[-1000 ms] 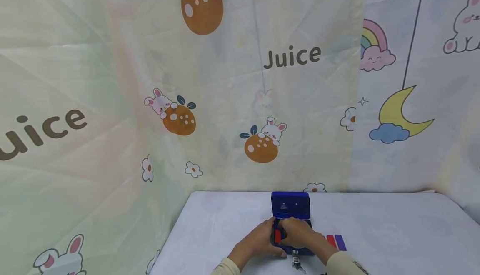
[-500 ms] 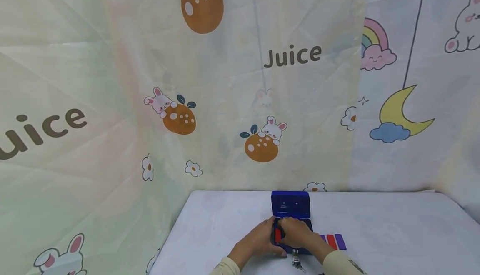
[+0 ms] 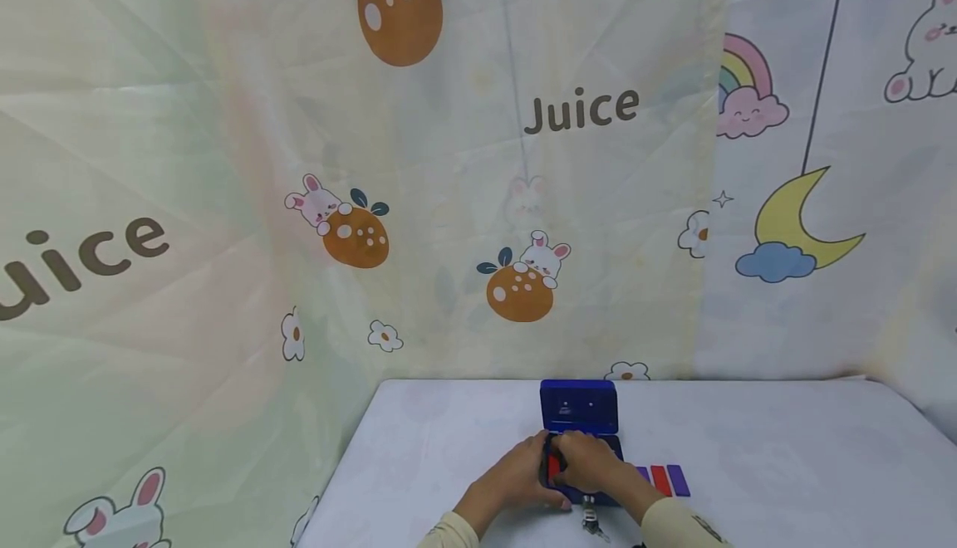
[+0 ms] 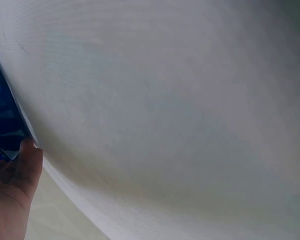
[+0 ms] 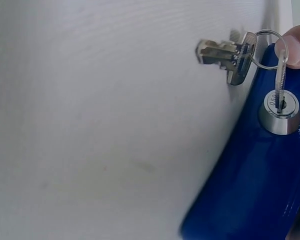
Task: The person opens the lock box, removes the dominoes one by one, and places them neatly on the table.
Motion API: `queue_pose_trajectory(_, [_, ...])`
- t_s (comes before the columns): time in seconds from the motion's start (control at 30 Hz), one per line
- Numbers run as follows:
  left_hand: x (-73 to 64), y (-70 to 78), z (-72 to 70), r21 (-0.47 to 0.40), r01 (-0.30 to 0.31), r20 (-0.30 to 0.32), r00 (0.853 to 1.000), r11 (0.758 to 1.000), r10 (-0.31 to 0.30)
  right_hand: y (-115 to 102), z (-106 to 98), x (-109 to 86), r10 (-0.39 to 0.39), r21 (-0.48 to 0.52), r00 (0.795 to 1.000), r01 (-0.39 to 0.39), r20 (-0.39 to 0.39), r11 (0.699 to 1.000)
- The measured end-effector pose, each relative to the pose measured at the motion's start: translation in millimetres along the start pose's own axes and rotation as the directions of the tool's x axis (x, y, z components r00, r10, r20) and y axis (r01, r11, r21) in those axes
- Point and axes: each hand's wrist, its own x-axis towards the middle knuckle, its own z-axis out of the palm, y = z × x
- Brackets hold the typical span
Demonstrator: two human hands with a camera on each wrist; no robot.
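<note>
A blue cash box [image 3: 579, 405] stands with its lid up near the back of the table. My left hand [image 3: 519, 475] holds its left side, fingers at the far corner and thumb [image 5: 296, 49] at the front. My right hand [image 3: 589, 458] reaches down into the box with bent fingers, their tips hidden. Beside those fingers, inside the box, a red piece [image 3: 553, 467] shows; I cannot tell whether they pinch it. In the right wrist view, a key sits in the round metal lock [image 5: 280, 120], with a second key [image 5: 230, 57] on the same ring.
Right of the box lie a red strip [image 3: 660, 480] and a purple strip [image 3: 679, 480]. Another purple strip [image 3: 643, 472] is partly covered by my right forearm. A white cloth [image 3: 785, 448] covers the table, and a printed curtain [image 3: 449, 199] hangs behind it.
The right forearm has shifted slightly left, baring more of the purple strip beside it. The left hand and the box look the same.
</note>
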Motion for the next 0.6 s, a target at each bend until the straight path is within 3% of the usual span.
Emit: queue_pose_trajectory(0.6, [-0.6, 0.8, -0.6, -0.022, -0.005, -0.007, 1.0, 1.0, 0.005, 5, -12, -8.5, -0.073, 0.003, 0.997, 0.073, 0.002, 0.997])
